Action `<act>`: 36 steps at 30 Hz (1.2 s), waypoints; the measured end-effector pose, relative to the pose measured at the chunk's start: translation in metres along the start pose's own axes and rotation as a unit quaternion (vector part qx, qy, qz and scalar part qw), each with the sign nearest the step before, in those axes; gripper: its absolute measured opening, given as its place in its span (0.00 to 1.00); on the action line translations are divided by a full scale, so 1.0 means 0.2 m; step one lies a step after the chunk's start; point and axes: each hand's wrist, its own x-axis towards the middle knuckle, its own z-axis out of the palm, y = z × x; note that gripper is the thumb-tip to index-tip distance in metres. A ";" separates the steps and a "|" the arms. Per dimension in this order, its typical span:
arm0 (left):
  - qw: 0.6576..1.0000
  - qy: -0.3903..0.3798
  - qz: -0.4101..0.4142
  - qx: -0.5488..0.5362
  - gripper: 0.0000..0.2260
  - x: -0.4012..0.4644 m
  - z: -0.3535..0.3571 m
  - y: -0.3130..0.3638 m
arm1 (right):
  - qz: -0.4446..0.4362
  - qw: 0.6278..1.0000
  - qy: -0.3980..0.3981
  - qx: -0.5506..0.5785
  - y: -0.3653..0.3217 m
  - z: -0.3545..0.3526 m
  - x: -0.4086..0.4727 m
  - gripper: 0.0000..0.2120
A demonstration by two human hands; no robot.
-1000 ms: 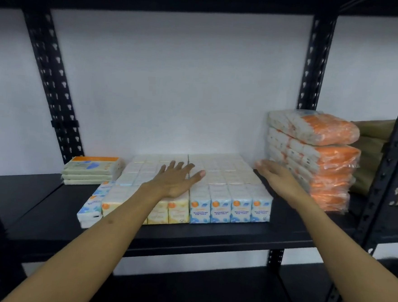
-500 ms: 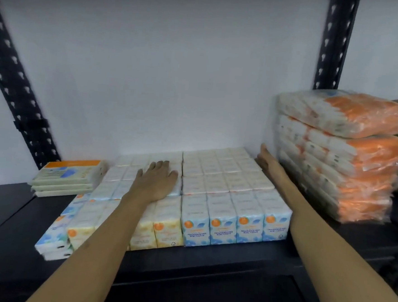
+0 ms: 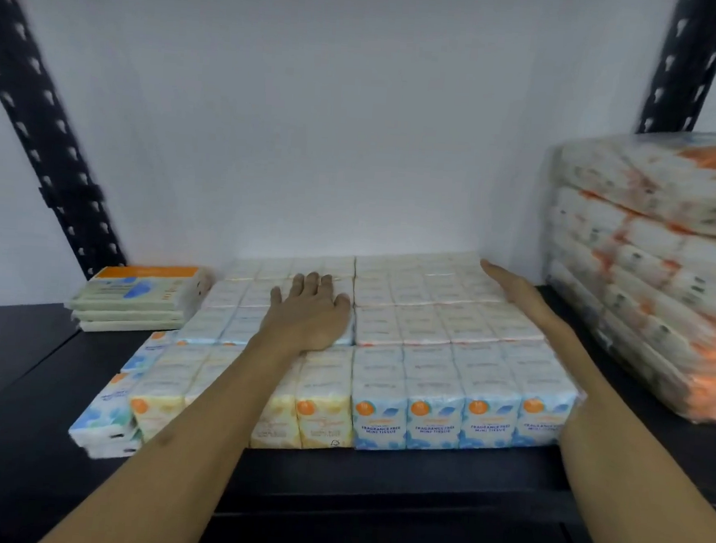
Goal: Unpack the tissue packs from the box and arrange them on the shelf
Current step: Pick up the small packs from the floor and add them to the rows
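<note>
A block of mini tissue packs (image 3: 422, 352) in blue and yellow wrappers stands on the black shelf (image 3: 376, 472), reaching back to the white wall. My left hand (image 3: 309, 312) lies flat on top of the block, fingers straight, pressing on the left-middle packs. My right hand (image 3: 512, 288) presses flat, fingers straight, against the block's right side near the back. A few packs (image 3: 102, 416) at the front left corner sit askew, leaning off the block. No box is in view.
A short stack of flat orange-topped tissue packs (image 3: 134, 298) lies at the back left. A tall stack of orange plastic-wrapped tissue bundles (image 3: 661, 267) fills the right side. Black perforated uprights (image 3: 48, 135) stand at both sides of the wall.
The camera has moved closer to the shelf. My left hand slid further back on top of the block, and my right hand reached deeper along its right side.
</note>
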 end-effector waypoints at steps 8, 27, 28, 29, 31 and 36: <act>0.995 0.045 -0.009 -0.086 0.28 -0.11 -0.08 0.02 | -0.099 0.993 0.053 -0.040 -0.07 -0.04 -0.23 0.22; 0.999 -0.002 0.042 -0.027 0.29 -0.39 -0.04 0.01 | -0.251 0.641 -0.009 -0.725 0.19 0.12 -0.80 0.47; 0.999 -0.006 0.041 -0.025 0.29 -0.40 -0.04 0.01 | -0.249 0.642 -0.012 -0.725 0.18 0.12 -0.80 0.47; 0.999 -0.009 0.040 -0.019 0.29 -0.40 -0.05 0.02 | -0.245 0.647 -0.018 -0.722 0.17 0.12 -0.81 0.47; 0.999 0.002 0.036 0.002 0.29 -0.42 -0.07 0.03 | -0.243 0.684 -0.033 -0.687 0.14 0.11 -0.83 0.49; 0.992 0.097 0.034 -0.072 0.29 -0.42 -0.19 0.21 | -0.399 0.716 0.085 -0.567 0.03 -0.10 -0.94 0.38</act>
